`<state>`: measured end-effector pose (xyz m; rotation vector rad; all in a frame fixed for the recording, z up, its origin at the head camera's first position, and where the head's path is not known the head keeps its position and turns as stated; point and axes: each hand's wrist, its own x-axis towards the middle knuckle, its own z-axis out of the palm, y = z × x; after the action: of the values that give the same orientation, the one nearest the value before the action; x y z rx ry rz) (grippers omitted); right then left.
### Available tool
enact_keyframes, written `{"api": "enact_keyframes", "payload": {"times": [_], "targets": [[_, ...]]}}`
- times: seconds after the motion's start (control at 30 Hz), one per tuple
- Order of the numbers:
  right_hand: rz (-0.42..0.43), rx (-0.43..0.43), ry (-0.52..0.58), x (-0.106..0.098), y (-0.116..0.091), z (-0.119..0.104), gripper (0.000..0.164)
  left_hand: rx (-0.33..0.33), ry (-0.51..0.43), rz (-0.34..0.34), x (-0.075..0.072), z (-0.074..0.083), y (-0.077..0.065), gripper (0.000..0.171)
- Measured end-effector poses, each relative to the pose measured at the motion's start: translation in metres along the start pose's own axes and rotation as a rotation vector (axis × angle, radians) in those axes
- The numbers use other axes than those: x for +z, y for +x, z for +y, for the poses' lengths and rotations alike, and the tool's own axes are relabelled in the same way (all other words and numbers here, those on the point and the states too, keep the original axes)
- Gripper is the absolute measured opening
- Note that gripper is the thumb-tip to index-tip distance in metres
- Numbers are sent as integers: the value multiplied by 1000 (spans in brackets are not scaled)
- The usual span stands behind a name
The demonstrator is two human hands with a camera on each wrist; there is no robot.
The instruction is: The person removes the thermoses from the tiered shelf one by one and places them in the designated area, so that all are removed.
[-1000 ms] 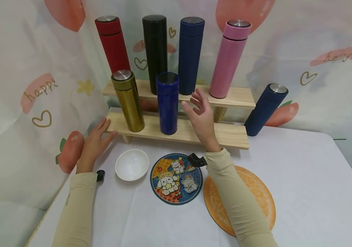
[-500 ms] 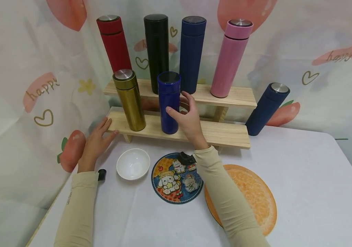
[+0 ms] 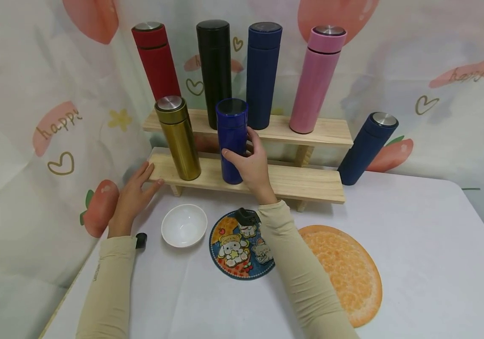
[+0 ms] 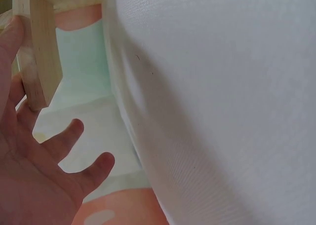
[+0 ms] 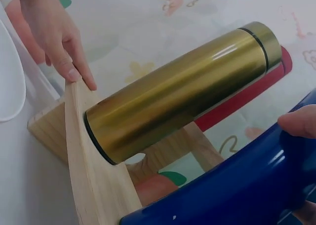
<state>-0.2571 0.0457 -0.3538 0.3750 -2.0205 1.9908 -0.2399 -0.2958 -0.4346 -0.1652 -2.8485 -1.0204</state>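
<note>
Glossy blue cylindrical flask (image 3: 231, 136): upright on the lower tier of the pale wooden shelf (image 3: 307, 182).
Right hand (image 3: 252, 167): fingers curled round it — best held plumb.
Left hand (image 3: 133, 195): fingers spread, touching the shelf's left end — a useful brace.

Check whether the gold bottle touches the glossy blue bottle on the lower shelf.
Apart: the head view shows a strip of bare lower shelf between the bases of the gold bottle and the glossy blue bottle.

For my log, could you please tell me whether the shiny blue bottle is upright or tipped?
The blue bottle is upright: base on the lower shelf, cap on top, right hand gripping it.
</note>
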Motion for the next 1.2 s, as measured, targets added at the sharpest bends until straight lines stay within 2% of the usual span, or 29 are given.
{"api": "enact_keyframes", "payload": {"times": [0.4, 0.63, 0.9, 1.2], "targets": [[6, -5, -29, -15, -7, -7, 80, 2, -2, 4, -2, 3, -3, 78], [27, -11, -40, -28, -17, -23, 81, 2, -3, 3, -1, 4, -4, 79], [60, -48, -23, -47, -24, -36, 76, 16, -12, 12, 0, 3, -3, 78], [87, -46, -14, -73, -32, -42, 76, -2, -3, 0, -1, 6, -4, 79]]}}
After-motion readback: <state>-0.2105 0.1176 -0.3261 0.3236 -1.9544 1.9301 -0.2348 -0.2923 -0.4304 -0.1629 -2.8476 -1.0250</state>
